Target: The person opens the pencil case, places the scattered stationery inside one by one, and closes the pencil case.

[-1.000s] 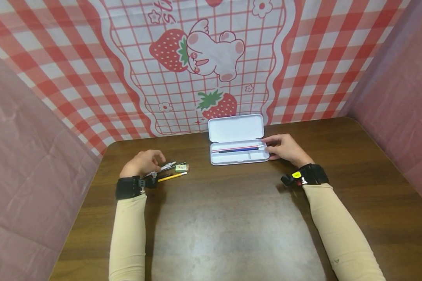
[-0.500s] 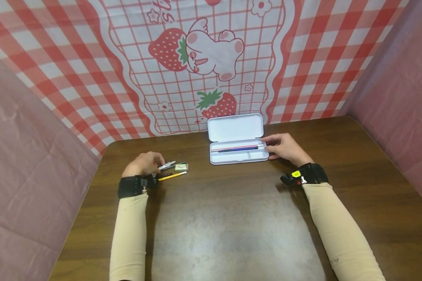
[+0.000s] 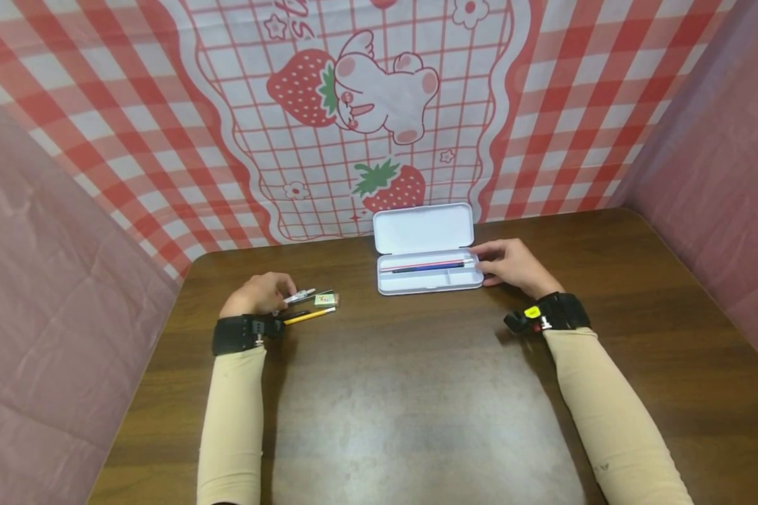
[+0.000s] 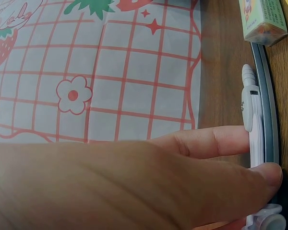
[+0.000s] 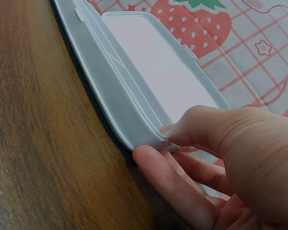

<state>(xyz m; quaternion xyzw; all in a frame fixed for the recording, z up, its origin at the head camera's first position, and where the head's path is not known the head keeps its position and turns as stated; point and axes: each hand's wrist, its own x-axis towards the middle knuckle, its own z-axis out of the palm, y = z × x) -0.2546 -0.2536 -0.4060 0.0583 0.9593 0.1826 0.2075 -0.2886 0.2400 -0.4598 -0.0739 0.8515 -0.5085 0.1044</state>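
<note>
At the table's left, my left hand [image 3: 262, 293] pinches a white drawing compass [image 3: 300, 297] between thumb and fingers. The compass's ribbed handle [image 4: 248, 74] points away in the left wrist view, and its legs run under the thumb. A long dark stick [image 4: 266, 96] lies right alongside it. My right hand [image 3: 513, 268] grips the right end of an open white pencil case [image 3: 410, 284], thumb over the rim [image 5: 167, 129] and fingers against the outer wall. Inside the case lie a blue-and-black pencil [image 3: 429, 267] and a thin red one, in the rear compartment.
A boxed eraser [image 3: 326, 300] with a green sleeve, a yellow pencil [image 3: 309, 315] and a black pen [image 3: 295, 315] lie beside the left hand. The case's raised lid [image 3: 424, 229] stands before the strawberry-print cloth [image 3: 227, 140] behind the wooden table [image 3: 379, 393].
My left hand has shifted slightly right and its fingers have come together on the compass. The right hand has stayed at the pencil case.
</note>
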